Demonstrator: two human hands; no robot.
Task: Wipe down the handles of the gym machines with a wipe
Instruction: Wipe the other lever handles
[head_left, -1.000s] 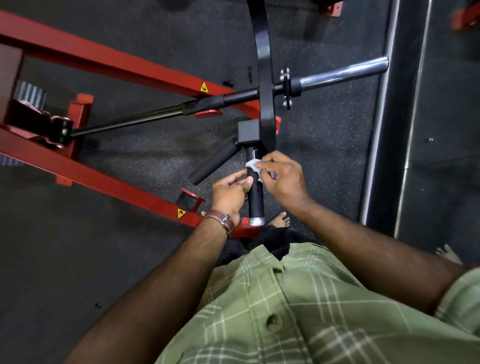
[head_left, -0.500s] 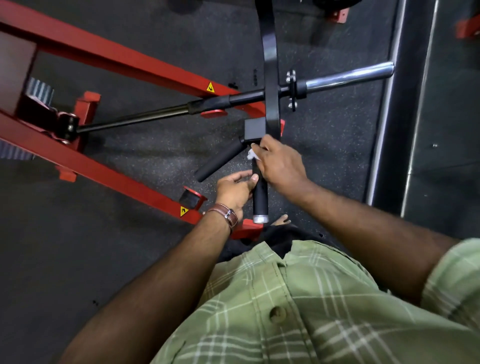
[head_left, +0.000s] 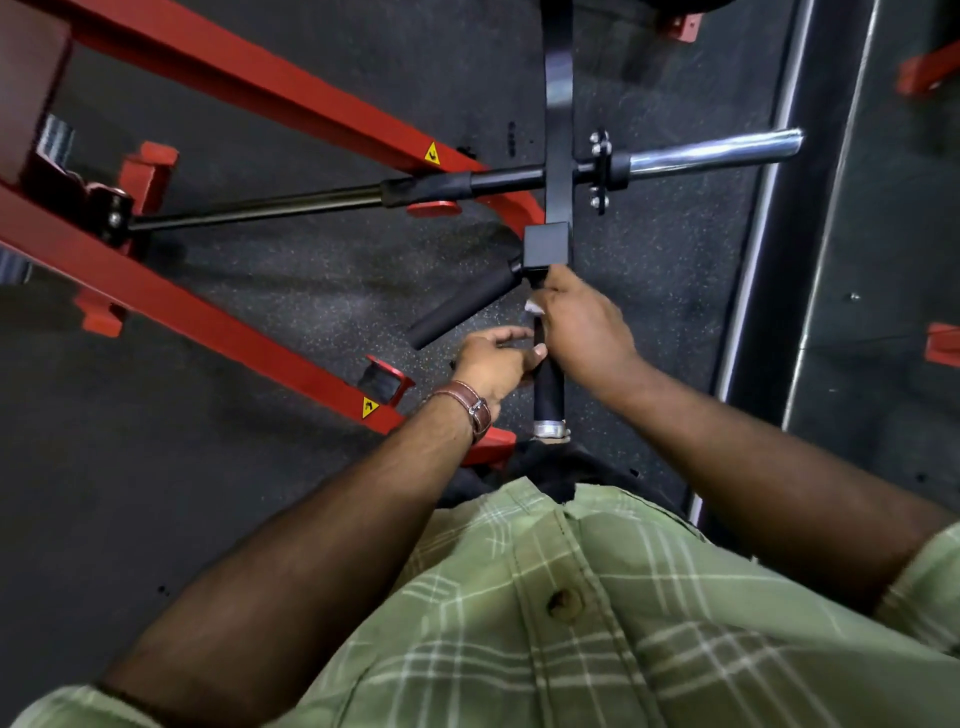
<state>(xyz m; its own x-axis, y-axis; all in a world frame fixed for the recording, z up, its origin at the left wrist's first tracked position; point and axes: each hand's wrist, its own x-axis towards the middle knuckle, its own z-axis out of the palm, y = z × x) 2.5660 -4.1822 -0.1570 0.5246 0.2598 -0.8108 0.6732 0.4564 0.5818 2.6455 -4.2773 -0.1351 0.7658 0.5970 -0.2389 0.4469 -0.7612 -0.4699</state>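
The wipe (head_left: 534, 307) is now showing only as a small white scrap under the right hand (head_left: 576, 327), which is sliding up the near handle (head_left: 548, 387) toward the square black block (head_left: 545, 245), higher than a second ago. That suggests the upper stretch is getting covered while the lower grip is already done. The right fingers are curling round the handle, pressing the wipe against it. The left hand (head_left: 491, 361) is steadying the handle lower down, fingers loosely spread, fingertips touching it. The handle is a matte, foam-like cylinder with a dull metal end cap; the angled handle (head_left: 460, 306) beside it is looking similar.
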